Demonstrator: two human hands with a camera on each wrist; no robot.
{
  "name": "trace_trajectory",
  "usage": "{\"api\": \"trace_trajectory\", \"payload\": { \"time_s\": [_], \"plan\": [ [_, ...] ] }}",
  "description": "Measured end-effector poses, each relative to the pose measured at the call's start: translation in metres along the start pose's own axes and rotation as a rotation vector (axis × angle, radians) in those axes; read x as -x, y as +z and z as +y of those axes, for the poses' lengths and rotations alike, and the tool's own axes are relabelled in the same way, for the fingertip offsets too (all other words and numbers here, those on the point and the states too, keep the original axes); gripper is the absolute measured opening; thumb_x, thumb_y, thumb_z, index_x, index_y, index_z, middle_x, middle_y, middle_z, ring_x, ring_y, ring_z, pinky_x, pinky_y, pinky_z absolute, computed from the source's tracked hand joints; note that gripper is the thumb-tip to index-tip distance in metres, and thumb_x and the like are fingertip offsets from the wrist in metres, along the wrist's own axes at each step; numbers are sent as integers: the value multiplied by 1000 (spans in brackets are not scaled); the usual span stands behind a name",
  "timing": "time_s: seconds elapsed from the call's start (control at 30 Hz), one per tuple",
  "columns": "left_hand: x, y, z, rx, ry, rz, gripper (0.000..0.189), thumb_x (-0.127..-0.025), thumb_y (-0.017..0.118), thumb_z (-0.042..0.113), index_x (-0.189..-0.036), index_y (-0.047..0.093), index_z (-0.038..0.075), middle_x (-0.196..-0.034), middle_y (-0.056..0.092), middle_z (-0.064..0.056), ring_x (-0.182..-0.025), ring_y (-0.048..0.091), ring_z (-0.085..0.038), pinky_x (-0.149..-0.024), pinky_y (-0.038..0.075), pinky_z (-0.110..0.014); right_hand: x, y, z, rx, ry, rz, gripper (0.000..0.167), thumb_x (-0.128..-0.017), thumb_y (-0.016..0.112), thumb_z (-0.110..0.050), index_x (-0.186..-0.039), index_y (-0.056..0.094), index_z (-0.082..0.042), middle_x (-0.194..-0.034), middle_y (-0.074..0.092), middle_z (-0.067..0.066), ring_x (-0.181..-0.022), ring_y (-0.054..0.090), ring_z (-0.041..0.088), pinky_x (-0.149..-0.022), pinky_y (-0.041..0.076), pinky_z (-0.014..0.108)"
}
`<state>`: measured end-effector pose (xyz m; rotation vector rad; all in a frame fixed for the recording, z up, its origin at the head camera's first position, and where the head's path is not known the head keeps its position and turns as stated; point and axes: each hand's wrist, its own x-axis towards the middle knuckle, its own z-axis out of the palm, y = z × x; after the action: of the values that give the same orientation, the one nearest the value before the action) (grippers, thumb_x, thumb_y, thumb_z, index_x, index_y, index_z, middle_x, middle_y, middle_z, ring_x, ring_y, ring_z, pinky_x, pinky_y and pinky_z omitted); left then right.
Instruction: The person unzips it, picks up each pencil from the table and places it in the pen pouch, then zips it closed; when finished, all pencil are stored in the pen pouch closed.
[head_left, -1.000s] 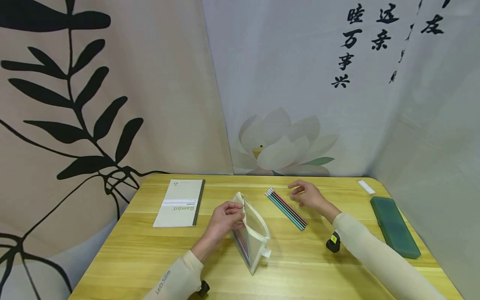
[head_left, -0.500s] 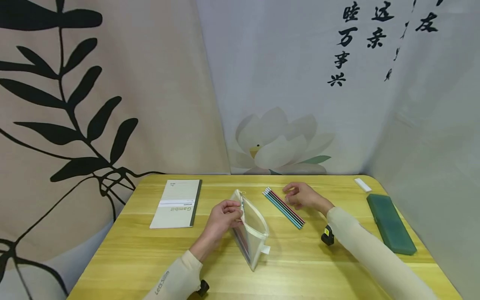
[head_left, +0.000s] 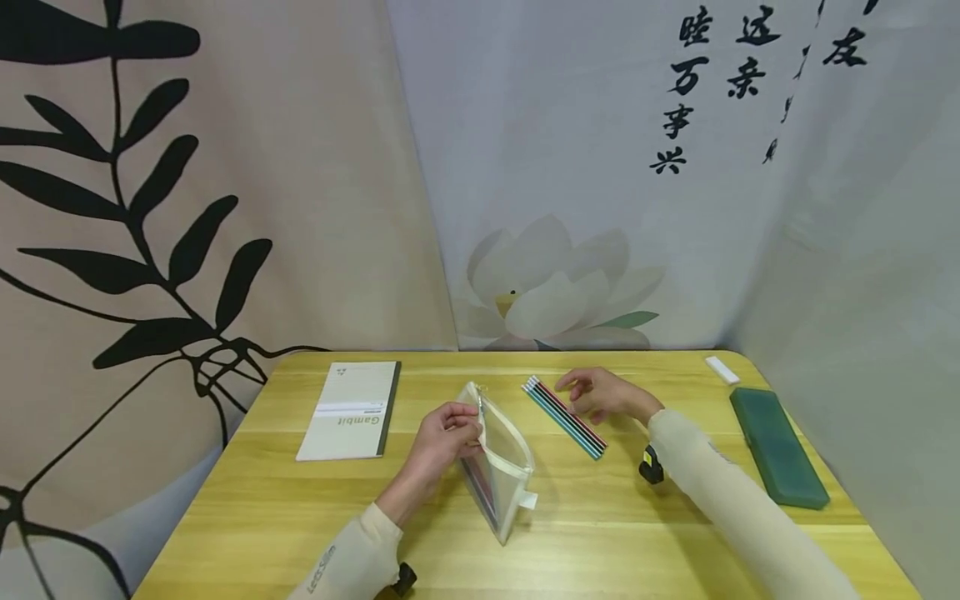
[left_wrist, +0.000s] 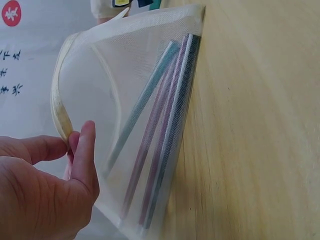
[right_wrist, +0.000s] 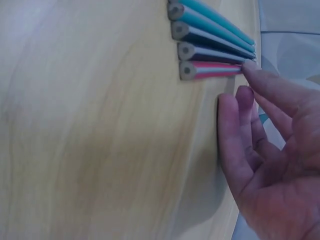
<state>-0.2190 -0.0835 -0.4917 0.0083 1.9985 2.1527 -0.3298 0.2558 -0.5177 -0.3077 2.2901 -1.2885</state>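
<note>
My left hand (head_left: 444, 440) pinches the open rim of a cream mesh zip pouch (head_left: 516, 485) between thumb and fingers. The pouch stands tilted on the table, its mouth gaping. Through the mesh in the left wrist view, several pencils (left_wrist: 162, 115) in teal, dark red and black lie inside. To the right of the pouch, several more pencils (head_left: 564, 417) lie side by side on the wood. My right hand (head_left: 606, 395) is at their right side, fingers loosely bent. In the right wrist view, one fingertip overlaps the far end of the red pencil (right_wrist: 215, 70).
A white notebook (head_left: 348, 412) lies at the back left of the wooden table (head_left: 615, 533). At the right are a dark green case (head_left: 778, 446) and a small white block (head_left: 722, 370). Printed curtains hang close behind and beside the table.
My right hand has moved left to the loose pencils. The left hand keeps its pinch on the pouch rim. The head view has shifted slightly.
</note>
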Motion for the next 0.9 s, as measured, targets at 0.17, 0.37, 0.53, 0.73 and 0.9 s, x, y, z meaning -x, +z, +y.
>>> {"api": "trace_trajectory", "payload": {
  "time_s": [0.17,0.37,0.53,0.73,0.9],
  "plan": [
    [0,-2,-1,-4,-13,4,35,-91,64,-3,-125,60,-9,-96,61,-5,-86,66,-16,-78,68,-31,-4,4,-2,9,9,1,37,-95,74,-5,-131,69,-10,-104,57,10,-74,54,18,-55,51,27],
    [1,-2,-1,-10,-14,-5,36,-92,65,-2,-126,59,-10,-97,61,-5,-87,66,-16,-78,68,-30,-2,4,-3,1,24,4,36,-96,72,-2,-131,68,-10,-104,57,10,-74,56,18,-55,52,28],
    [1,-3,-1,-7,-11,2,36,-91,65,-3,-126,59,-10,-96,61,-3,-85,65,-14,-75,67,-28,0,3,-10,33,20,-5,37,-97,71,-2,-134,66,-8,-105,58,11,-73,58,18,-56,54,28],
    [1,-3,0,-9,-5,-2,33,-92,65,-3,-124,60,-8,-95,60,-3,-84,65,-14,-74,67,-28,0,4,-16,88,44,8,36,-97,71,-2,-132,68,-9,-101,59,8,-75,61,18,-57,59,29],
    [1,-5,1,0,-12,17,31,-93,66,-2,-123,61,-7,-95,59,-4,-81,62,-14,-71,66,-27,0,6,-21,135,76,54,38,-92,71,1,-129,68,-9,-94,62,8,-75,66,21,-58,64,37]
  ]
}}
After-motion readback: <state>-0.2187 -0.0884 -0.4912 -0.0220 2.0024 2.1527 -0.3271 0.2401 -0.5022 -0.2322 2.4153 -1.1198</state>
